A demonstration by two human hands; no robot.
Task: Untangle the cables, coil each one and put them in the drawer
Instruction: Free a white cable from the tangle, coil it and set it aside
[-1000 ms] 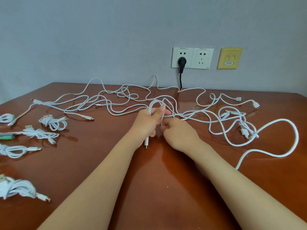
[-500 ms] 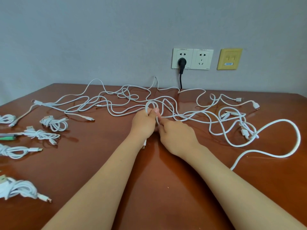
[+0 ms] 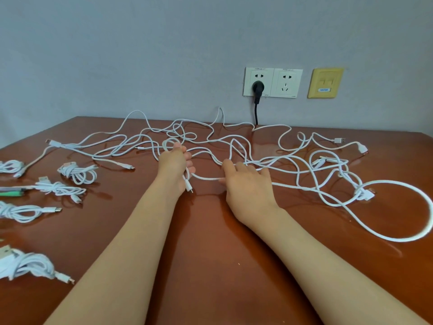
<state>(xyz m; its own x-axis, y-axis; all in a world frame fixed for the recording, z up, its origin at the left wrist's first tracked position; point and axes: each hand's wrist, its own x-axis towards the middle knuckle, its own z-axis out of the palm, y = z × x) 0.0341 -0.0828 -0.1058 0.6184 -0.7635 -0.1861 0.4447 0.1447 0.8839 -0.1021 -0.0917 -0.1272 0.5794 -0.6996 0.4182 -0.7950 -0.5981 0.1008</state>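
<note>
A tangle of white cables (image 3: pixel 248 146) sprawls over the far half of the brown table (image 3: pixel 210 266). My left hand (image 3: pixel 174 166) is closed around a small coil of one white cable (image 3: pixel 206 178), a loop poking up above the fingers and its plug end hanging below. From that hand the cable runs right to my right hand (image 3: pixel 248 184), whose thumb and fingers pinch it low over the table. A thicker white cable (image 3: pixel 398 238) makes a big loop at the right. No drawer is in view.
Several coiled white cables lie along the left edge: one coil (image 3: pixel 78 172), another (image 3: pixel 58 188), a third (image 3: pixel 21 211), and a larger bundle (image 3: pixel 28 266). A green object (image 3: pixel 11 192) lies among them. A black plug (image 3: pixel 257 87) sits in the wall socket.
My hands have parted: the right slid right along the cable, drawing out a straight length, while the left stayed put with the small coil.
</note>
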